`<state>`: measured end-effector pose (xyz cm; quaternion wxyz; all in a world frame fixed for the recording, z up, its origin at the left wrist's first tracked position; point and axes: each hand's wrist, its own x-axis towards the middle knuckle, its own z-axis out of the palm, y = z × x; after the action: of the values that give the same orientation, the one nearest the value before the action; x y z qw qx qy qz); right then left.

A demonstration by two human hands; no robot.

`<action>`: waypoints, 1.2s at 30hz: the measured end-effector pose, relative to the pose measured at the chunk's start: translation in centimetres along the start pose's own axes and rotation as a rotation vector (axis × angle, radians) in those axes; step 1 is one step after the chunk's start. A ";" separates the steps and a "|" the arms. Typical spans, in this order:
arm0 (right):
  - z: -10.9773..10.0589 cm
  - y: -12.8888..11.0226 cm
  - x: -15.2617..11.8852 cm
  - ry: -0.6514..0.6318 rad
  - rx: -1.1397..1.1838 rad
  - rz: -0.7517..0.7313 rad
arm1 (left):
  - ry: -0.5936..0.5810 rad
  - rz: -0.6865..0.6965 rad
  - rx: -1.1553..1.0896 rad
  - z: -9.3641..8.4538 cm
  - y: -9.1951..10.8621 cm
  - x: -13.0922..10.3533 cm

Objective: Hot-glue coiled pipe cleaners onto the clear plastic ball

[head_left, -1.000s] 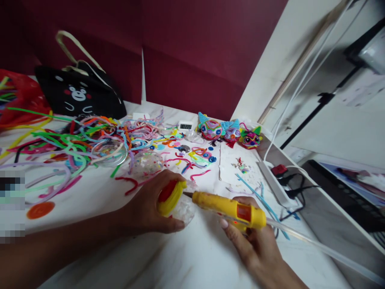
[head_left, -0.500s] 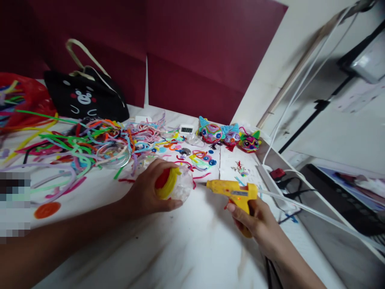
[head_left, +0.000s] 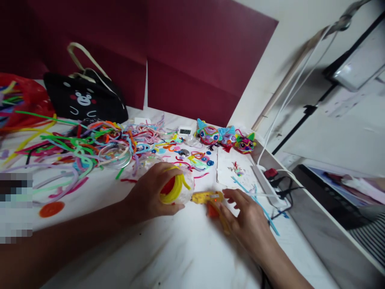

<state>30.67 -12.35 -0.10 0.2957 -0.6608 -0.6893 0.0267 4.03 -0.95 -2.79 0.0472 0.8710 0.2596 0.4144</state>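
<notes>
My left hand [head_left: 150, 190] is wrapped round a clear, rounded plastic piece [head_left: 187, 182] with a red patch and curved yellow strips [head_left: 177, 188] on it. Just right of it is a yellow glue gun [head_left: 207, 197], its nozzle close to the clear piece and a small red light lit on its side. My right hand [head_left: 248, 214] is at the rear of the gun with its fingers apart and not wrapped round the handle. The gun's handle is blurred.
Tangled pipe cleaners [head_left: 81, 150] and a clear round dish [head_left: 116, 155] lie at left, before a black bag [head_left: 86, 98]. Decorated animal heads [head_left: 209, 134] stand at the back near a small timer [head_left: 185, 131]. A power strip [head_left: 266, 184] with cables runs along the right edge.
The glue gun has moved left and slightly down, close to the clear piece. My right hand has loosened from its handle and its fingers have spread. The yellow strips have turned a little.
</notes>
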 end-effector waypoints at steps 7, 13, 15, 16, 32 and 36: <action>0.2 -5.4 0.9 0.142 0.071 -0.503 | 0.035 0.099 0.044 0.8 0.2 -0.4; 2.1 -6.2 1.8 0.260 -0.072 -0.660 | 0.080 0.148 0.080 0.9 0.4 -0.4; 2.4 -6.2 1.7 0.273 -0.108 -0.675 | 0.067 0.130 0.073 0.8 0.6 -0.4; 2.4 -6.1 1.6 0.278 -0.117 -0.672 | 0.056 0.118 0.068 0.8 0.6 -0.5; 3.1 -6.6 0.9 0.318 -0.225 -0.743 | 0.024 -0.015 -0.025 1.0 1.5 -0.7; 3.6 -6.9 0.6 0.328 -0.313 -0.734 | 0.027 -0.032 0.013 1.2 1.4 -0.8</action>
<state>22.89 -11.34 0.10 0.2875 -0.4041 -0.8183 -0.2905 5.12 -2.35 -3.70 0.0445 0.8613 0.2769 0.4238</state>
